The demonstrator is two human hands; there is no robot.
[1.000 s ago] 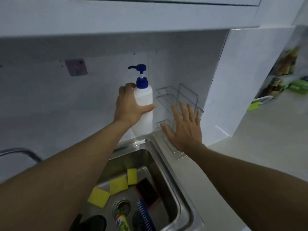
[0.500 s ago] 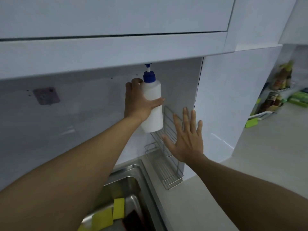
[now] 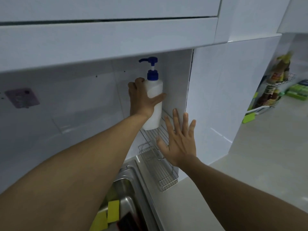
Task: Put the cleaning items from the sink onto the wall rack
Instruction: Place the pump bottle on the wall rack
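My left hand (image 3: pixel 142 99) grips a white pump bottle (image 3: pixel 154 92) with a blue pump head, upright against the tiled wall. Its base is at the upper tier of the wire wall rack (image 3: pixel 160 162); I cannot tell whether it rests on the wires. My right hand (image 3: pixel 179 140) is open with fingers spread, in front of the rack and just right of the bottle. The steel sink (image 3: pixel 128 187) lies at the bottom, with yellow sponges (image 3: pixel 110 212) and a dark red-edged item (image 3: pixel 128 221) inside, partly hidden by my left arm.
A white cabinet (image 3: pixel 108 39) overhangs the wall just above the pump head. A purple wall hook pad (image 3: pixel 21 98) sits on the tiles at left. Sauce bottles (image 3: pixel 273 87) and green items (image 3: pixel 298 91) stand on the counter at far right.
The view has tilted and the bottle's pump head, cut off by the cabinet before, now shows fully. The bottle sits lower against the rack. My right hand stays open near the rack.
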